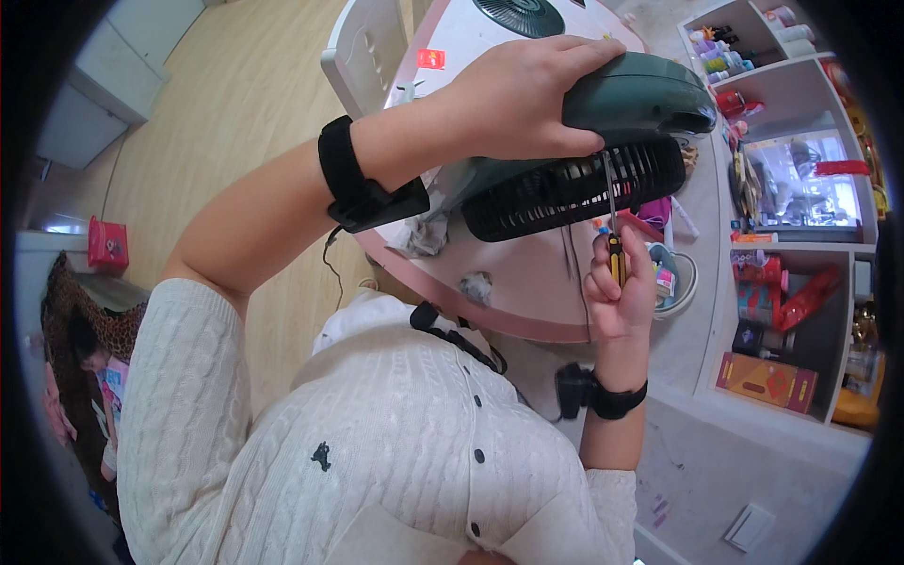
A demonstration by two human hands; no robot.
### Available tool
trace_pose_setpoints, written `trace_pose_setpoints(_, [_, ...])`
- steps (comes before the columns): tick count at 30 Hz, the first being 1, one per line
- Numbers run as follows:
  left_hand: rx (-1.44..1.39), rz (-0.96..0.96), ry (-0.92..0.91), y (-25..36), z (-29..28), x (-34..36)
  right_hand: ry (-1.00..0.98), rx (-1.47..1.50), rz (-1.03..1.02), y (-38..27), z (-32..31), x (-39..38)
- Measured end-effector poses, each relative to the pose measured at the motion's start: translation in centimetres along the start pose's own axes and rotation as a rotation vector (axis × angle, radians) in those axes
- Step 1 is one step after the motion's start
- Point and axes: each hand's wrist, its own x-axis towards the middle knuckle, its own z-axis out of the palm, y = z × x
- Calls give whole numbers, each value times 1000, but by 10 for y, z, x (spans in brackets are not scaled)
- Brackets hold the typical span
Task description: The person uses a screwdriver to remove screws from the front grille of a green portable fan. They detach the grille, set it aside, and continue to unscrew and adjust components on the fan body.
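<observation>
My left hand (537, 99) grips the top of a dark green fan housing (640, 94), thumb pressed to its lower edge and fingers over its curved back. Under the housing is a black slatted grille (537, 202), tilted above the table. My right hand (617, 292) is closed round the yellow-and-black handle of a screwdriver (617, 259). Its thin metal shaft points up across the grille toward the housing's underside. Whether the tip sits in a screw cannot be made out.
The fan is held over a pink-edged table (490, 306) bearing a round green grille (521, 14), a red packet (430, 59) and crumpled tissue (426, 235). A small bin (692, 282) stands right, before filled shelves (800, 240). A white chair (353, 71) adjoins the table; a person (108, 377) is far left.
</observation>
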Motion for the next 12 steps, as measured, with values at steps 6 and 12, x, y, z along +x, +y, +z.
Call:
trace_pose_setpoints(6, [23, -4, 13, 0, 0, 0, 113, -1138, -1120, -26, 13, -11])
trace_pose_setpoints(12, [10, -10, -3, -1, 1, 0, -4, -1210, -1176, -44, 8, -13])
